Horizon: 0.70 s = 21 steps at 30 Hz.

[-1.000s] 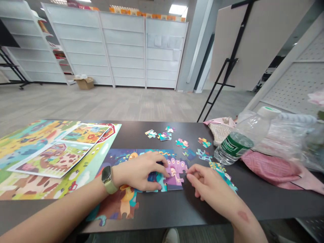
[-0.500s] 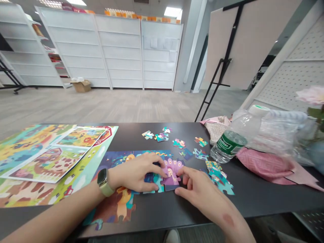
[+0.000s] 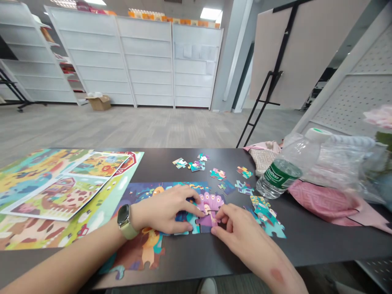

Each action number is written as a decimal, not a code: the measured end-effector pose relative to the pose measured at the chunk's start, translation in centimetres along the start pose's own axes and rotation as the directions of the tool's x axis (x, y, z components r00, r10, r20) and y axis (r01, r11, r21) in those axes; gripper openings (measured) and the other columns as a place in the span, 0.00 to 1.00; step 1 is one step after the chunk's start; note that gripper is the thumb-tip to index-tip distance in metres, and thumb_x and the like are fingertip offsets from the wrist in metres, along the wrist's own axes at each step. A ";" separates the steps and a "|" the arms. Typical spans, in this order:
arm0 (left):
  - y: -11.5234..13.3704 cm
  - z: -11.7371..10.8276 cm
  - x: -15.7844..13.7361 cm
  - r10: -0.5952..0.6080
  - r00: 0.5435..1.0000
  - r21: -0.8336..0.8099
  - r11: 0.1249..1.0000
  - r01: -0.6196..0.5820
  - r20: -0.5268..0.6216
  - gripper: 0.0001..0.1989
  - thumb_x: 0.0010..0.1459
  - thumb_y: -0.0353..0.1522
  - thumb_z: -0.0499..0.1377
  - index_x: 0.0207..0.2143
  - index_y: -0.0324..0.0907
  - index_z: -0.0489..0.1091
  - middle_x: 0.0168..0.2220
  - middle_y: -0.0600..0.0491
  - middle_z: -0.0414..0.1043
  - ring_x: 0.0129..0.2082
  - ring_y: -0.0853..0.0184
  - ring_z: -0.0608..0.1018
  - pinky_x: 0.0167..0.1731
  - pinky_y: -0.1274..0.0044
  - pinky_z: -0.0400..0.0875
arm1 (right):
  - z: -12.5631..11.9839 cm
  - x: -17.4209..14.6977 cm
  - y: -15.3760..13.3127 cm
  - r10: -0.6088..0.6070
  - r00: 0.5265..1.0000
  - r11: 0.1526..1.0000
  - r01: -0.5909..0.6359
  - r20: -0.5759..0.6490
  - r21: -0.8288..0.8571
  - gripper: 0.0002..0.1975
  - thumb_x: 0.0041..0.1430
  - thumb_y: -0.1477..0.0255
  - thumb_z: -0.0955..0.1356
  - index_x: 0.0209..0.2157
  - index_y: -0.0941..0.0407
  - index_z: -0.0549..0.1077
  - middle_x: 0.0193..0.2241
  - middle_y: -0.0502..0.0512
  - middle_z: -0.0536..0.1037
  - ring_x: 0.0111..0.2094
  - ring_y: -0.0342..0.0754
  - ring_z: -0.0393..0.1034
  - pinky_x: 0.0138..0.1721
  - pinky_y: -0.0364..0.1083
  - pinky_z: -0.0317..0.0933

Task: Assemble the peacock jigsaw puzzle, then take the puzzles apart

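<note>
At a dark table (image 3: 190, 261) facing white shelves (image 3: 147, 61), resting the spread left hand (image 3: 171, 208) on a partly joined jigsaw (image 3: 148, 249). With the right hand (image 3: 240, 226), pinching a purple piece (image 3: 207, 222) at the jigsaw's right end.

One left hand (image 3: 171, 209), one right hand (image 3: 240, 226), one watch (image 3: 124, 214), one table (image 3: 190, 259)
From here I count at least seven loose puzzle pieces (image 3: 218, 174), one bottle (image 3: 279, 176), one cardboard box (image 3: 99, 103), one shoe (image 3: 208, 286).

Left hand (image 3: 168, 208) resting on joined puzzle (image 3: 149, 245). Right hand (image 3: 239, 226) touching purple piece (image 3: 207, 222) along puzzle's right side. Loose pieces (image 3: 196, 165) lying far and right. Bottle (image 3: 277, 177) sitting farther right, near pink cloth (image 3: 318, 202). Printed sheets (image 3: 61, 200) lying left. Cardboard box (image 3: 99, 103) sitting on far floor (image 3: 159, 126).
</note>
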<state>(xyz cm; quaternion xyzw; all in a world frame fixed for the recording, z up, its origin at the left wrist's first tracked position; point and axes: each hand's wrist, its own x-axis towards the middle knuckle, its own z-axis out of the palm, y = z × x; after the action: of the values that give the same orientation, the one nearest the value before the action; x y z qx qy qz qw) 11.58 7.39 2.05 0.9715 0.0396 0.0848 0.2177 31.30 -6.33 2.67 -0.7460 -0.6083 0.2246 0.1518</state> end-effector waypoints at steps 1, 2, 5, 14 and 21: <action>0.0 0.0 0.0 0.002 1.000 -0.001 1.000 -0.002 -0.003 0.20 0.58 0.38 0.66 0.53 0.52 0.74 0.55 0.48 0.69 0.53 0.55 0.73 0.55 0.65 0.65 | 0.0 0.0 0.0 0.000 1.000 1.000 0.000 -0.009 -0.002 0.03 0.54 0.74 0.70 0.34 0.55 0.76 0.33 0.54 0.77 0.33 0.49 0.71 0.35 0.46 0.58; 0.0 0.0 0.0 0.005 1.000 -0.004 1.000 -0.005 -0.007 0.20 0.58 0.38 0.65 0.53 0.52 0.74 0.54 0.49 0.69 0.53 0.55 0.73 0.55 0.65 0.65 | 0.0 -0.1 0.0 0.000 1.000 1.000 0.000 -0.017 -0.001 0.04 0.54 0.74 0.70 0.34 0.55 0.76 0.34 0.54 0.77 0.33 0.49 0.70 0.35 0.46 0.58; -0.1 0.1 0.0 0.006 1.000 -0.016 1.000 -0.007 -0.018 0.21 0.57 0.38 0.65 0.54 0.51 0.73 0.54 0.48 0.69 0.53 0.55 0.73 0.55 0.66 0.66 | 0.1 0.0 0.1 -0.005 0.999 1.000 0.005 -0.032 0.010 0.05 0.54 0.75 0.71 0.35 0.55 0.76 0.36 0.54 0.76 0.32 0.48 0.70 0.35 0.46 0.58; -0.1 0.1 0.0 0.003 1.000 -0.030 1.000 -0.003 -0.022 0.19 0.56 0.33 0.65 0.51 0.50 0.75 0.54 0.49 0.69 0.53 0.55 0.73 0.57 0.66 0.65 | -0.1 0.2 0.2 -0.009 1.000 1.000 0.009 -0.003 -0.028 0.04 0.56 0.72 0.71 0.35 0.55 0.77 0.32 0.53 0.75 0.31 0.48 0.70 0.35 0.46 0.57; -0.1 0.2 -0.1 -0.006 1.000 -0.031 1.000 0.006 0.005 0.20 0.57 0.33 0.65 0.53 0.51 0.74 0.55 0.49 0.68 0.54 0.56 0.72 0.58 0.66 0.64 | -0.1 -0.2 -0.1 0.017 1.000 1.000 -0.017 -0.001 -0.023 0.08 0.54 0.73 0.72 0.38 0.55 0.76 0.36 0.54 0.74 0.35 0.49 0.69 0.36 0.46 0.58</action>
<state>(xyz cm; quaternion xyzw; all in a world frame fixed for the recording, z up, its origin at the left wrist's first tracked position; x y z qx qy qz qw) 11.52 7.42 1.81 0.9682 0.0408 0.0821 0.2330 31.23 -6.54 2.79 -0.7530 -0.6043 0.2185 0.1416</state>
